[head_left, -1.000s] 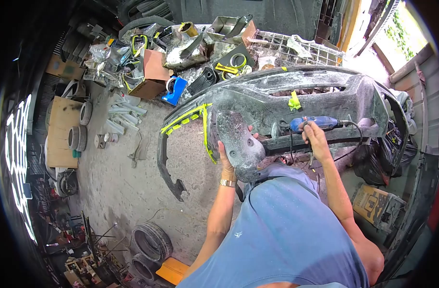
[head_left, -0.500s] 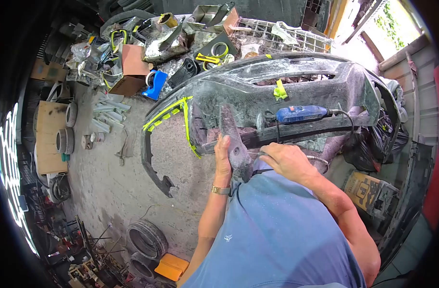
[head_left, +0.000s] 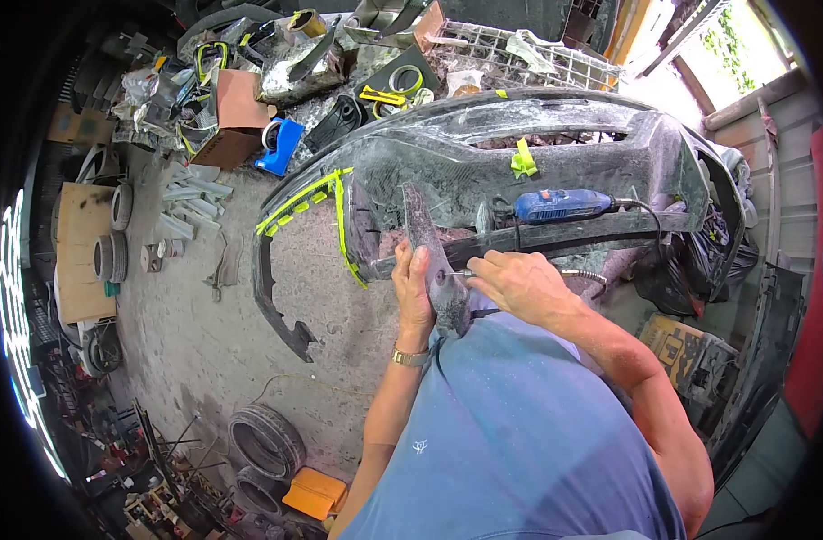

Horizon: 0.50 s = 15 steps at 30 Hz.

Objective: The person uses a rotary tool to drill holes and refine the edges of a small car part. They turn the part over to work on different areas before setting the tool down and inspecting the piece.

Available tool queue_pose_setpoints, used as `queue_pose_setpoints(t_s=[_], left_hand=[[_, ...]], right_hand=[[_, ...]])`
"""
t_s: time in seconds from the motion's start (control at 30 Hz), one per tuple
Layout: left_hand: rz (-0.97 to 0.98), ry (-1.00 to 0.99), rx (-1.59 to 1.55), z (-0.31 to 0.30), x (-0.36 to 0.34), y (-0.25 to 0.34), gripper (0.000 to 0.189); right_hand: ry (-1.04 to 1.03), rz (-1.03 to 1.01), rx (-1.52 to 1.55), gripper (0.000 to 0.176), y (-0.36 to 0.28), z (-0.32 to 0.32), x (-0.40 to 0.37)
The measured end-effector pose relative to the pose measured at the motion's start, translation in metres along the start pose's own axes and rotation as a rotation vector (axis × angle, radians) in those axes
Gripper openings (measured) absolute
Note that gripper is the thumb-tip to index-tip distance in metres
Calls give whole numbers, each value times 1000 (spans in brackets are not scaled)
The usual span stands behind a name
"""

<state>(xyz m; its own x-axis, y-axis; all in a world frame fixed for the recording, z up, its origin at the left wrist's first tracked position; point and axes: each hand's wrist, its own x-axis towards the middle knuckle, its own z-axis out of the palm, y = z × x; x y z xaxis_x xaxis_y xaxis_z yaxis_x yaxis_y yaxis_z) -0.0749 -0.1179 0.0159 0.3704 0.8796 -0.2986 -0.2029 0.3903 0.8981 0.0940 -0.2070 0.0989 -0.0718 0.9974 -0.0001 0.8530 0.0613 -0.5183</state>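
My left hand is closed around the edge of a narrow, dusty dark plastic part, which stands tilted against my shirt. A round hole shows in its lower half. My right hand pinches the slim handpiece of a rotary tool, mostly hidden by the fingers. Its thin metal tip points left, at or very near the hole; contact cannot be made out. A flexible shaft trails right from that hand. The blue rotary tool body rests on a large dark car bumper just beyond.
Yellow-green tape marks the bumper's left end. Behind it, a cluttered bench holds a blue tape dispenser, tape rolls and a cardboard box. Tires and an orange item lie lower left. Black bags sit at right.
My right hand has shifted slightly left and up, bringing the metal tip to the part's hole. The whole view has moved a little; my left hand keeps its hold.
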Motion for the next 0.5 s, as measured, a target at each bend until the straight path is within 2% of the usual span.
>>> queue_pose_setpoints(t_s=[0.2, 0.5], left_hand=[[55, 34, 58, 1, -5, 5, 41], [85, 14, 66, -2, -7, 4, 45]], right_hand=[[-67, 58, 154, 26, -11, 2, -7], [-25, 60, 181, 28, -2, 9, -7]])
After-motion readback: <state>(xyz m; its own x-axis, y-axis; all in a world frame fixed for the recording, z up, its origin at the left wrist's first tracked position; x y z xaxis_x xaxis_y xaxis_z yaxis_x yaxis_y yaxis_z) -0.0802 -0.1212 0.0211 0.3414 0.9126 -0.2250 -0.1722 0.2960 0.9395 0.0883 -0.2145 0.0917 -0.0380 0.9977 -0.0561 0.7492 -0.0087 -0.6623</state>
